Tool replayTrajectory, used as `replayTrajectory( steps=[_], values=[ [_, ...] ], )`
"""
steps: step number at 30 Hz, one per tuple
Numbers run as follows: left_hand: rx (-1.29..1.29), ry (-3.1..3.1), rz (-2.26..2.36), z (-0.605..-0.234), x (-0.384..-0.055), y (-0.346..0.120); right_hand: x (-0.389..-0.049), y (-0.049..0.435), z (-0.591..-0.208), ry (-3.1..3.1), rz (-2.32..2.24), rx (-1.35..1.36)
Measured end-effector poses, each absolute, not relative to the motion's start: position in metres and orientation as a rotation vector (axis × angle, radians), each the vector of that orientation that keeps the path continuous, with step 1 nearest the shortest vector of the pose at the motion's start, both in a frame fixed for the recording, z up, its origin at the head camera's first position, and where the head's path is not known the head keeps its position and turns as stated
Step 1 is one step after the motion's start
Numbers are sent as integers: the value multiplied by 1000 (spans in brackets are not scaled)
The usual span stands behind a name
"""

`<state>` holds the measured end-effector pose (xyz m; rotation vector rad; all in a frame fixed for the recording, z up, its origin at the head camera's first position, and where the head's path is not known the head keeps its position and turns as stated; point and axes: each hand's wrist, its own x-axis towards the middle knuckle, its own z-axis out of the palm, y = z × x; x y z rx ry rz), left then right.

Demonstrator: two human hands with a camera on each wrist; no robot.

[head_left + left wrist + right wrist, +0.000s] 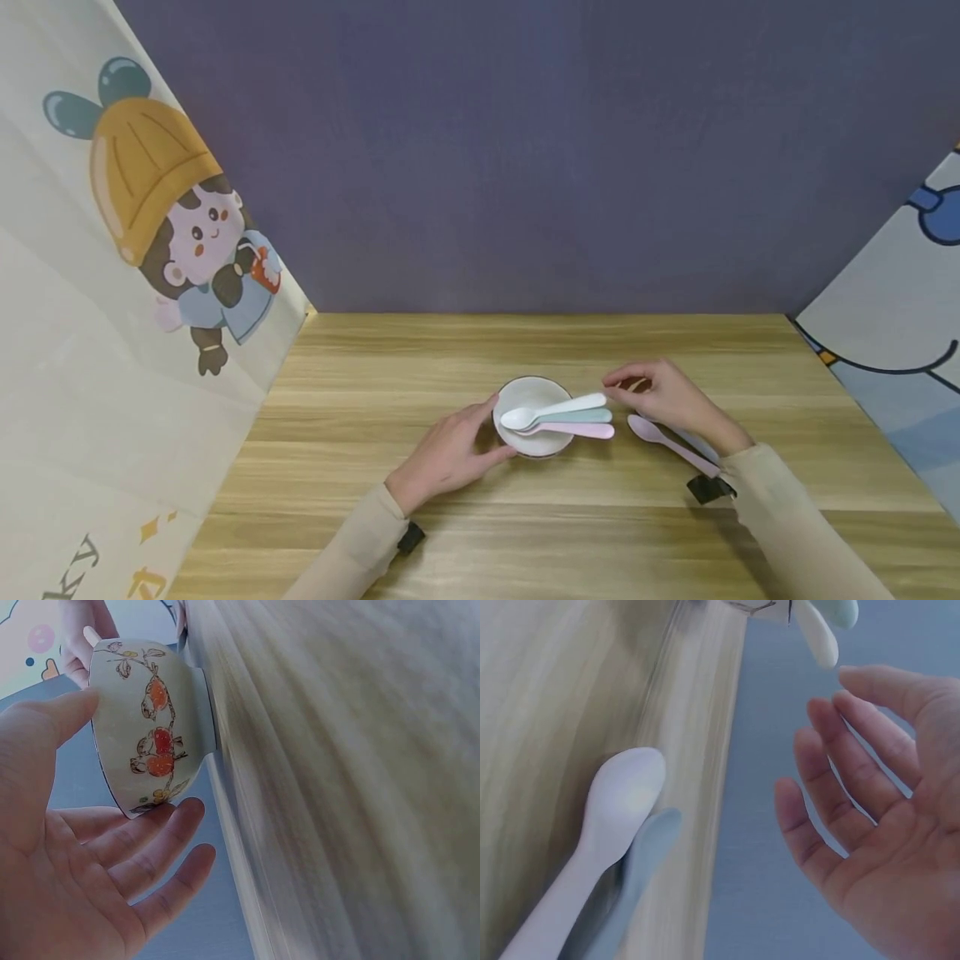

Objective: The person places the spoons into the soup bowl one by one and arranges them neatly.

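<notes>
A white bowl [534, 452] stands on the table, its outer side painted with orange and red birds on a branch in the left wrist view. My left hand [450, 450] holds it at the rim, thumb on the near side and fingers on the far side. Lying across the bowl are a white spoon [558, 409], a green spoon [596, 415] and a pink spoon [577, 429], handles pointing right over the rim. Just beyond those handle ends is my right hand [671, 400], fingers loosely bent with nothing in them. The right wrist view shows its thumb tip close to the white spoon's handle [819, 636].
Another pink spoon [678, 450] lies on the wooden table [360, 367] below my right hand. Beside it rests a pale bluish spoon [641, 862], partly covered by my wrist in the head view. A dark wall [525, 167] closes the back, with printed panels at both sides.
</notes>
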<state>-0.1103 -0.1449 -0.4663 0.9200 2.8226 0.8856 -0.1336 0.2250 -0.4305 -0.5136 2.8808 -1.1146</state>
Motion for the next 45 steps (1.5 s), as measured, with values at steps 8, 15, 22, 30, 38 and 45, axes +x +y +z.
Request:
replayTrajectory(
  steps=[8, 15, 22, 30, 38, 45],
  values=[
    [909, 2819, 886, -467, -110, -145, -127, 233, -437, 2880, -1109, -461],
    [899, 2814, 878, -466, -110, -146, -121, 242, -444, 2899, -1106, -424],
    [900, 2812, 888, -466, -110, -146, -118, 248, -454, 2917, -1122, -395],
    [904, 2823, 869, -467, -110, -146, -110, 255, -456, 2905, -1147, -356],
    [916, 2811, 871, -467, -110, -145, -103, 270, -462, 2889, -1159, -308],
    [916, 2820, 870, -467, -109, -146, -94, 282, -466, 2923, -1140, -242]
  ],
)
